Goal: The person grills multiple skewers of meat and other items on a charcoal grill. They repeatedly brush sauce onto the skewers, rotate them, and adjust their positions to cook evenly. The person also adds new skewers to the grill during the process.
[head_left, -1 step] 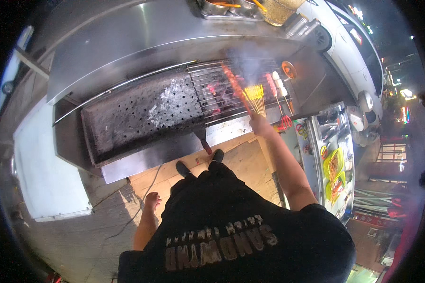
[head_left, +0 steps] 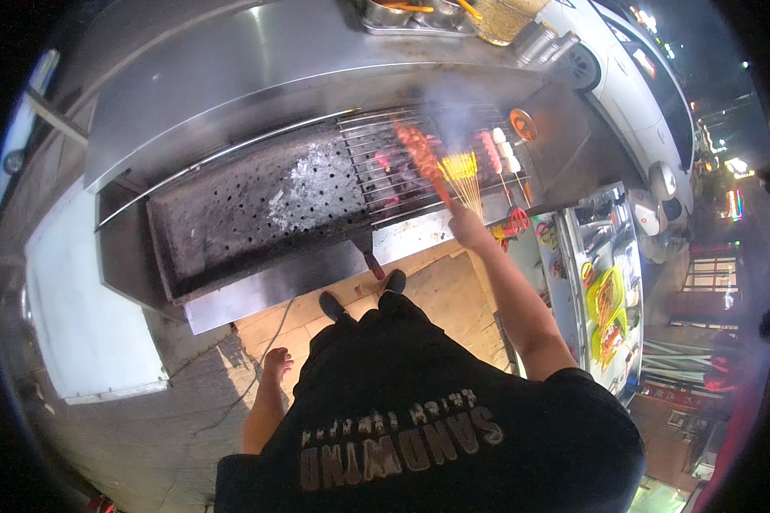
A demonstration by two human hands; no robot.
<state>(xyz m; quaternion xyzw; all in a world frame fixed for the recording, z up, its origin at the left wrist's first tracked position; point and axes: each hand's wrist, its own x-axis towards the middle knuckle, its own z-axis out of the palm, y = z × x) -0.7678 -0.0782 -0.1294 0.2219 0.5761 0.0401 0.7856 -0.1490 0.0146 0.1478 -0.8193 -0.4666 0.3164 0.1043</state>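
Out over the right half of the charcoal grill (head_left: 248, 224), my right hand (head_left: 466, 224) is closed on a long reddish paddle-shaped thing (head_left: 421, 154). It narrows toward my fingers and is broad and mottled at its far end; its exact kind is unclear. Just right of it lies a fan of yellow-topped skewers (head_left: 460, 168) on the wire rack (head_left: 370, 175). Farther right are a reddish skewer (head_left: 491, 152) and a skewer of white pieces (head_left: 506, 150). Hanging low at my left side, my left hand (head_left: 277, 365) holds nothing, its fingers loosely apart.
Smoke rises over the rack. A small round dish (head_left: 523, 125) stands at its far right. Red-handled scissors (head_left: 517, 222) lie near my right wrist. Yellow-green trays (head_left: 606, 295) hold skewers on a metal side table (head_left: 577, 282). Metal pots (head_left: 389, 13) stand beyond; a white car (head_left: 633, 68) is parked right.
The reddish thing in my right hand has turned from a thin edge to a broader face, and its tip has shifted slightly left. My left hand stays where it was.
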